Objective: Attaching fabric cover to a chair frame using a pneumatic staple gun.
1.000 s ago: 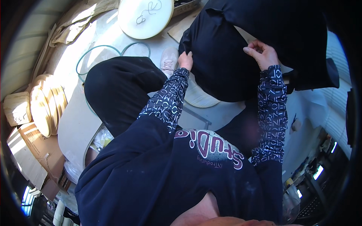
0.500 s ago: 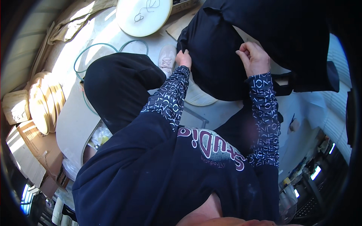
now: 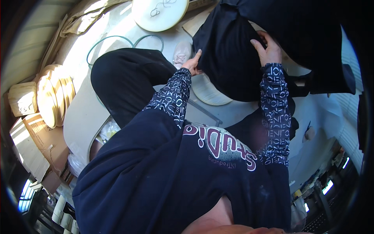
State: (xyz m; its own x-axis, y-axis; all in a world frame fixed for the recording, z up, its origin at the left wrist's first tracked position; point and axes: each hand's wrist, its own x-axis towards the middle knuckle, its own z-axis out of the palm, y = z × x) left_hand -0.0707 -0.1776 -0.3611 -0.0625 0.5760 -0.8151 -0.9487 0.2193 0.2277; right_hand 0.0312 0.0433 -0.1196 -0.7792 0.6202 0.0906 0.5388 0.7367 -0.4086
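Note:
A large black cloth (image 3: 230,58) is draped in front of me, bulging in folds over something it hides. At its left edge is my left hand (image 3: 192,65), thumb stretched up along the cloth, the other fingers partly tucked out of sight. My right hand (image 3: 269,50) lies at the cloth's right side, thumb and fingers spread apart, with some fingertips against the fabric. More black fabric (image 3: 304,31) extends beyond it to the upper right. From under the cloth's lower edge shows a round pale wooden disc (image 3: 210,91).
A round white-topped disc (image 3: 159,15) with a loose cord on it stands at the far side. Green hose loops (image 3: 111,38) lie on the floor. At left are stacked wooden discs (image 3: 52,97) and a cardboard box (image 3: 46,134). A pale shoe (image 3: 182,54) is beside my left hand.
My left hand has gone from a closed grip on the cloth's edge to a raised thumb. The right hand has moved from a pinch to spread fingers. The view has shifted slightly.

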